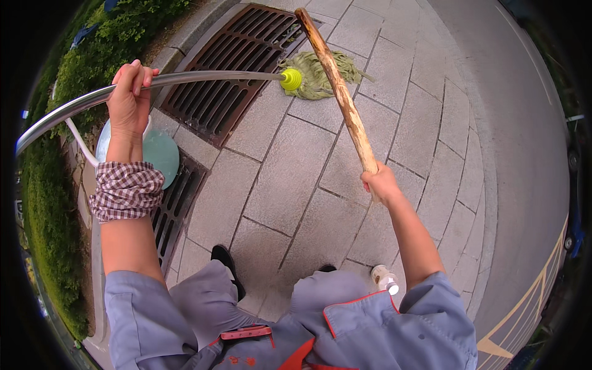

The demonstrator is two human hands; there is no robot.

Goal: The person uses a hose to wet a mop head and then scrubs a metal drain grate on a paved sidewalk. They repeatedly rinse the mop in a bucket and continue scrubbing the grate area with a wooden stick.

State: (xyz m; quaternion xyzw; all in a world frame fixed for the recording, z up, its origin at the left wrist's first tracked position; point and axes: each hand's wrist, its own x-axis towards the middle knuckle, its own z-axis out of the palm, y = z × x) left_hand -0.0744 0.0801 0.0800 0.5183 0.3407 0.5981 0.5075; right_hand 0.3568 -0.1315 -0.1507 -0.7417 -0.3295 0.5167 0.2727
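My left hand grips the shiny metal handle of a mop, which runs from the left rim to a yellow-green plastic socket. The mop's greenish strands lie spread on the paving beside a rusty drain grate. My right hand is closed round the lower end of a wooden stick with partly peeled bark. The stick slants up and left, passing over the mop head in this view; whether they touch I cannot tell. A checked sleeve cuff covers my left forearm.
Two metal drain grates line the kerb at left, with green hedges beyond. A bucket and a pale green round thing are behind my left wrist. A plastic bottle stands near my feet. A road lies right.
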